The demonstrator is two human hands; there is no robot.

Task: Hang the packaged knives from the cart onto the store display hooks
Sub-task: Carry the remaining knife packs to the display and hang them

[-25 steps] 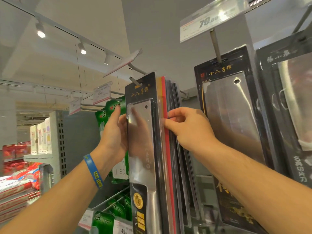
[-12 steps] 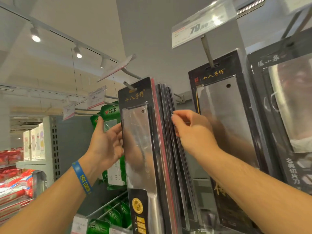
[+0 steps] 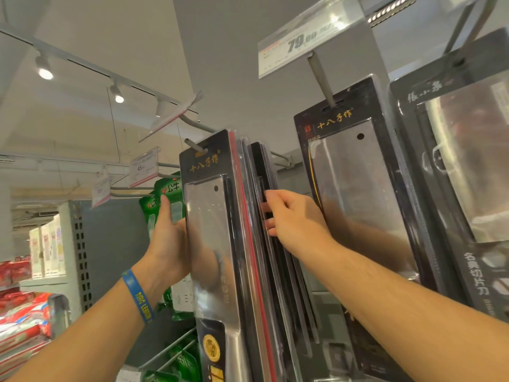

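Gold "十八子作" tops the front package (image 3: 212, 244), right hand (image 3: 294, 219) pinching rear packages (image 3: 259, 161).

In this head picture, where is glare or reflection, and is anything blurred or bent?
Head view: glare whitens the price tag, so its small print is unreadable; the front knife package shows a skin-coloured reflection beside the left hand; the far-right package looks soft; the ceiling spotlight burns out white; the grey pillar leans, from the wide-angle lens.
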